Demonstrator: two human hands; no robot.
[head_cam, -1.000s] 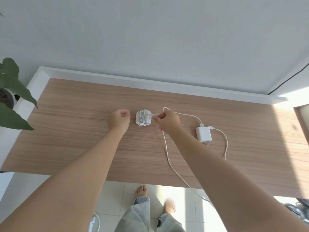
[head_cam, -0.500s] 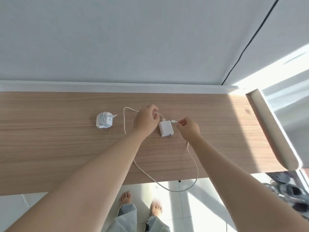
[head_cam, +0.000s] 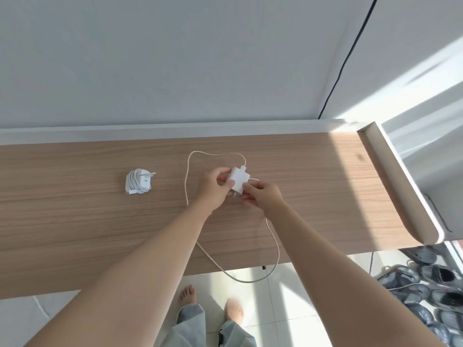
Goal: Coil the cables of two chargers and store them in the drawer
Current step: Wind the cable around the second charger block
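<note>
Both hands have closed in: left hand (head_cam: 215,187) now grips the charger (head_cam: 239,182), right hand (head_cam: 263,198) pinches its cable (head_cam: 273,242).

Long wooden desk (head_cam: 75,234), light woodgrain top, white raised ledge along far edge, rounded right end in sunlight. Lying on it, left of centre: white charger (head_cam: 138,183) with cable wound tight around it, plug end sticking out right. Further right: loose white cable (head_cam: 186,181) looping across top, trailing over near edge toward tiled floor.
</note>
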